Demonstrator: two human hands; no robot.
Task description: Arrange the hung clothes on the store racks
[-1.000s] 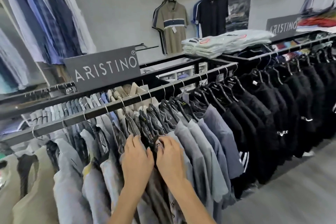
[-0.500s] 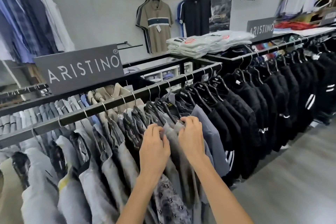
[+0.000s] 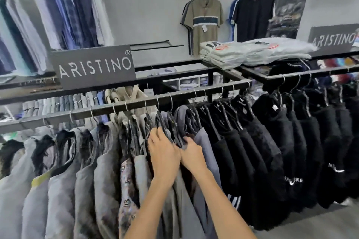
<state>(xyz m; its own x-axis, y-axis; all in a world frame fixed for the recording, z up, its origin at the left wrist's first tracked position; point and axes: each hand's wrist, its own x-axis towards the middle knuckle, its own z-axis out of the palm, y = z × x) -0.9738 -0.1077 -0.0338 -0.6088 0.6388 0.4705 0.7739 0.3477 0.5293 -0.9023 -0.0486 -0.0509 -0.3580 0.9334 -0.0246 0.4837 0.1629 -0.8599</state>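
Under the ARISTINO sign (image 3: 93, 67), both hands' fingers (image 3: 158, 135) clutch grey hung shirts (image 3: 204, 147).

From my remote feed, even overhead light fills the shop, bright on the pale back wall (image 3: 151, 6), with only soft shadows beneath the hanging rail (image 3: 136, 107). Motion blur smears the black garments (image 3: 272, 141) and both hands; the right-hand sign (image 3: 333, 40) reads fuzzy. Wide-angle distortion bends the shirts at upper left (image 3: 64, 6). I see no glare.
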